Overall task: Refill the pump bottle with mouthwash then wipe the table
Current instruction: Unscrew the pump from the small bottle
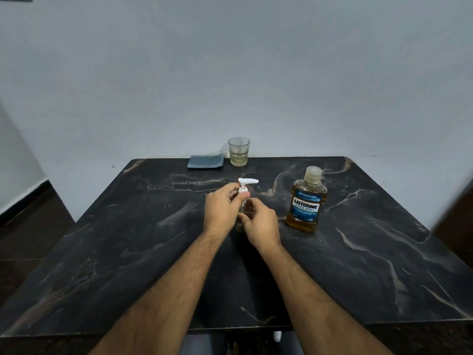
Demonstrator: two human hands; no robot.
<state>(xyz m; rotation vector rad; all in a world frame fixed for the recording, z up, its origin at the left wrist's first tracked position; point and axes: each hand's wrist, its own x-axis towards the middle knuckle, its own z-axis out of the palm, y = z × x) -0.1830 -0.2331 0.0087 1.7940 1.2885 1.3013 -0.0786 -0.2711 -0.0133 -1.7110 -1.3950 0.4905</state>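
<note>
Head view: only cam I've got, wide-angle, looking fwd and down over the table (107,252), a dark marble top w/ pale veins.
Pump bottle (242,213): small clear one, upright at table centre, between both my hands. Body mostly hidden behind fingers; can't tell its fill level.
Pump head (247,181): white, nozzle pointing right, sticks up above my fingers, seated on the bottle neck.
Left hand (222,211): closed round the white collar just under the pump head, thumb and fingers pinching it. Forearm runs back to bottom-left of frame.
Right hand (261,224): wrapped round the lower bottle body, fingers curled, gripping it. Sits slightly nearer me than the left hand.
Mouthwash bottle (305,201): Listerine Cool Mint, amber liquid, blue label, upright to the right of my hands, apart from them. Clear cap on. Liquid looks nearly up to the shoulder.
Glass (238,151): clear tumbler at far edge by the wall, some pale yellowish liquid in the lower part.
Cloth (205,161): folded, grey-blue, flat at far edge, just left of the glass.
Wall (230,73): plain, pale, right behind the table.
Floor (28,221): dark, visible at left.
</note>
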